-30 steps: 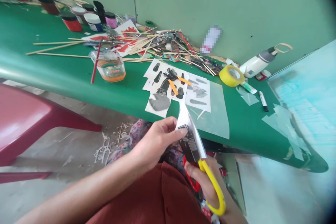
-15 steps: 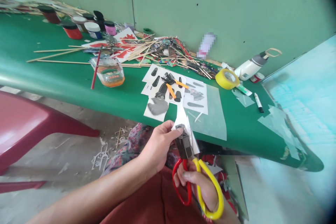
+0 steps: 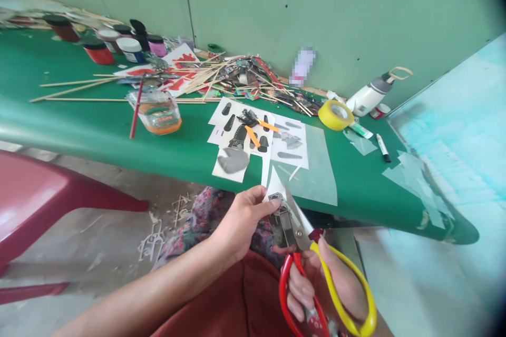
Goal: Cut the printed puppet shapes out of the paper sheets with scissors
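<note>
My left hand (image 3: 241,221) pinches a small white paper with a black printed figure (image 3: 279,209), held over my lap just below the green table's edge (image 3: 118,142). Around the handles of a pair of scissors (image 3: 316,279), one loop red and one yellow, my right hand (image 3: 328,284) is closed. The steel blades point up and left and meet the paper's right side.
On the table lie printed sheets with black shapes (image 3: 256,137), a clear film sheet (image 3: 316,168), a yellow tape roll (image 3: 335,115), a black marker (image 3: 382,147), a white bottle (image 3: 367,97), an orange-filled jar (image 3: 158,111), paint pots (image 3: 118,45) and several bamboo sticks. A maroon chair (image 3: 35,205) stands left.
The scissors have swung lower and to the right, their handles now spread wide. The paper in my left hand has stayed at about the same place. The view drifted slightly left.
</note>
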The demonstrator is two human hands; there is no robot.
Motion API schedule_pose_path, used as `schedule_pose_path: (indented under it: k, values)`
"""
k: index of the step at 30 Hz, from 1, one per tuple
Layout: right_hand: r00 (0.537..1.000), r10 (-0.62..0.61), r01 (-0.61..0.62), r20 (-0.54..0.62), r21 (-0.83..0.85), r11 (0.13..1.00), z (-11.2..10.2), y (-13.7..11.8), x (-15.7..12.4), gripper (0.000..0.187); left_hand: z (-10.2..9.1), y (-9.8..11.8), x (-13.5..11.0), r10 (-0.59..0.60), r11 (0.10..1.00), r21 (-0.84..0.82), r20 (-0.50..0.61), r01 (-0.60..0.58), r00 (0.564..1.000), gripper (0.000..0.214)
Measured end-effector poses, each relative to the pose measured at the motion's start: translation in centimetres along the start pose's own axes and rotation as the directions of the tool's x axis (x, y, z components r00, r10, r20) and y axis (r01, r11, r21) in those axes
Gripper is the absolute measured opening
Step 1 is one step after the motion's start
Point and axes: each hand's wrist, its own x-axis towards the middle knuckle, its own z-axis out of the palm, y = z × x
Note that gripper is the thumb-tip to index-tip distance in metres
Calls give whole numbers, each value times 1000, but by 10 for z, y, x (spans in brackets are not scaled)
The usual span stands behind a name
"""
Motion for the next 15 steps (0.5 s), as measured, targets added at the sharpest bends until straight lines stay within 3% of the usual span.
schedule_pose_path:
  k: [2,3,5,6,7,9,11,13,15]
  values:
    - [996,-57,38,-75,-231,972,-2,-3,-2,67,1,-1,-1,19,1000,-10,0,-19,1000,17]
    - [984,-113,49,-135,-407,912,-3,-4,-4,64,2,-2,-2,39,999,-7,1,-39,999,17]
    - [939,-269,37,-213,-715,698,-4,-5,-7,52,4,-2,-5,86,996,16,-1,-86,996,19]
    - [919,-325,28,-223,-786,618,-4,-4,-8,48,5,-2,-6,99,995,32,-3,-99,995,20]
    - [910,-351,43,-218,-795,605,-4,-1,-8,48,6,-2,-7,103,994,48,-4,-103,995,21]
    - [935,-306,117,-177,-661,741,-3,8,-7,59,8,-2,-7,95,994,63,-3,-95,995,22]
    - [967,-226,155,-121,-426,891,-1,18,-6,67,9,-3,-7,79,995,53,5,-80,997,23]
    - [973,-189,143,-135,-292,945,-1,26,-6,70,9,-4,-5,74,996,58,9,-74,997,22]
    - [956,-198,114,-217,-347,931,-1,26,-9,65,9,-6,-4,85,991,102,-2,-84,996,22]
